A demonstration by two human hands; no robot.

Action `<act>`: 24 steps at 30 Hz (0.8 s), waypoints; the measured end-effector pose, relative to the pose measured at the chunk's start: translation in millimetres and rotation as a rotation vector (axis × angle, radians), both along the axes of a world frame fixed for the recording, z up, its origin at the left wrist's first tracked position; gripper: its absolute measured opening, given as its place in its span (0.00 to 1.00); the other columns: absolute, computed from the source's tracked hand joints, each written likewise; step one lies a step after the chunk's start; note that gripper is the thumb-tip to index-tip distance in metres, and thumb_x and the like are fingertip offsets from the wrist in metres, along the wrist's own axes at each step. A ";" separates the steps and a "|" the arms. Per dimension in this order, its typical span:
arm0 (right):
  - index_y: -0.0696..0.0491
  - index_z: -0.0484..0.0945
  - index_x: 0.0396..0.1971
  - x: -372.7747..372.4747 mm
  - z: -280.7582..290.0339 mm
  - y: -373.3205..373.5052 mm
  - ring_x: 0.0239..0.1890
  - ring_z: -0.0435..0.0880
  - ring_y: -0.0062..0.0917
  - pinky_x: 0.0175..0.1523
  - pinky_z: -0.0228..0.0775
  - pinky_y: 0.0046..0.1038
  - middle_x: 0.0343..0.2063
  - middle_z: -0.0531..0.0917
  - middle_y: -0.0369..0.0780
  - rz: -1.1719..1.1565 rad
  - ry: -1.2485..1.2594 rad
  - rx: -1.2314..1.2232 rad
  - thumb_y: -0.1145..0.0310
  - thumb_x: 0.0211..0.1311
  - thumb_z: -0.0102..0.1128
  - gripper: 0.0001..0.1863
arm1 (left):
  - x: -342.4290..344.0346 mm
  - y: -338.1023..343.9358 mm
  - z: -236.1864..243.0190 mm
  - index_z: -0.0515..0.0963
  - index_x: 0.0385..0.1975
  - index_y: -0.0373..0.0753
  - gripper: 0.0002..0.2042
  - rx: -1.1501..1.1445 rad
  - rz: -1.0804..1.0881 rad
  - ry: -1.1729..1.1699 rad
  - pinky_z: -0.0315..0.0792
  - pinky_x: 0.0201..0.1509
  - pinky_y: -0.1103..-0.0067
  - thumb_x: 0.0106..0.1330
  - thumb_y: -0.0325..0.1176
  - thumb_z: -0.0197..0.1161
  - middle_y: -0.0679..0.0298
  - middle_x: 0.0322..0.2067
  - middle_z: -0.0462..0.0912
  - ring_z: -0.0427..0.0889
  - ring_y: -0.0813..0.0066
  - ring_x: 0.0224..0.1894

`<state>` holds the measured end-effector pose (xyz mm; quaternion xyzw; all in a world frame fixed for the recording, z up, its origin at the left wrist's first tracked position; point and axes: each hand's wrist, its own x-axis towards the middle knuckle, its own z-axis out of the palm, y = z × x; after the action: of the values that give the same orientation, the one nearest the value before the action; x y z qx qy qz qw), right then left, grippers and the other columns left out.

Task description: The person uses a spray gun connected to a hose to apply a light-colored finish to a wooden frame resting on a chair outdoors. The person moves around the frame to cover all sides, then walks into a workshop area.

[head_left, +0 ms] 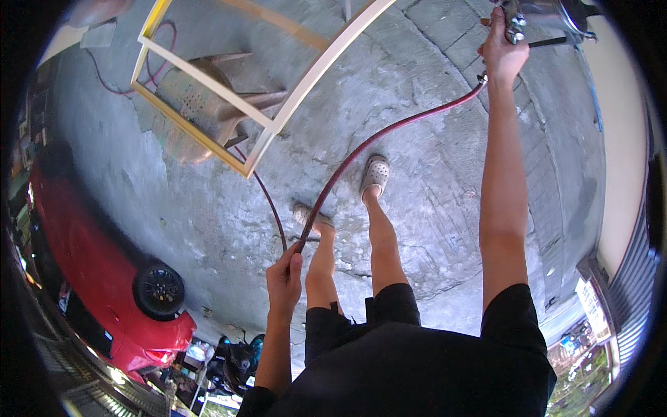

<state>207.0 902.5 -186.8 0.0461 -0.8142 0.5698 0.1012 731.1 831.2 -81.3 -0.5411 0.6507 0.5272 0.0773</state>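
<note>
My right hand (504,59) reaches far forward at the upper right, its fingers wrapped around the handle of a metal spray gun (515,26) with a silver cup beside it. From the bottom of the handle, a dark red hose (389,132) curves down to my left hand (283,278). That hand is closed around the hose in front of my body, and more hose leads away forward. Ahead, to the left, stands a cream and yellow frame (208,85) with a crossbar. The top of the frame and part of the gun run out of the picture.
A brown stool (184,104) with a perforated seat lies tipped behind the frame. On the left a red car (90,243) is parked, with a motorcycle (240,361) near it. The concrete floor (431,208) is cracked. A pale wall (618,160) borders the right side.
</note>
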 end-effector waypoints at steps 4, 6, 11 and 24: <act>0.59 0.86 0.28 33.8 -7.1 27.6 0.22 0.80 0.17 0.31 0.71 0.25 0.17 0.83 0.37 0.175 -0.290 0.202 0.47 0.64 0.66 0.26 | 28.0 -15.1 4.5 0.80 0.54 0.32 0.16 -0.049 -0.036 -0.078 0.62 0.28 0.83 0.75 0.37 0.58 0.73 0.22 0.72 0.66 0.87 0.26; 0.59 0.86 0.29 83.4 -1.3 30.1 0.22 0.78 0.15 0.29 0.69 0.23 0.17 0.83 0.36 0.241 -0.340 0.250 0.49 0.64 0.67 0.24 | 55.1 -26.2 3.9 0.81 0.52 0.34 0.15 -0.081 -0.044 -0.119 0.63 0.29 0.83 0.75 0.37 0.58 0.72 0.22 0.74 0.67 0.86 0.26; 0.60 0.84 0.28 220.6 30.0 18.0 0.22 0.75 0.14 0.27 0.68 0.25 0.18 0.83 0.36 0.417 -0.512 0.225 0.57 0.65 0.68 0.19 | 139.9 -61.7 4.0 0.82 0.51 0.34 0.16 -0.164 0.000 -0.125 0.69 0.36 0.85 0.75 0.39 0.58 0.67 0.30 0.83 0.74 0.86 0.32; 0.57 0.82 0.45 436.3 64.9 23.1 0.32 0.83 0.33 0.39 0.72 0.33 0.30 0.84 0.44 0.812 -0.716 0.105 0.68 0.60 0.70 0.15 | 255.5 -145.6 23.2 0.81 0.53 0.33 0.17 -0.271 -0.163 -0.137 0.75 0.47 0.80 0.75 0.39 0.57 0.57 0.42 0.87 0.82 0.76 0.42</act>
<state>643.2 925.6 -121.9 0.1652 -0.7419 0.5016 -0.4132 986.7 685.6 -58.2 -0.5264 0.7509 0.3885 0.0903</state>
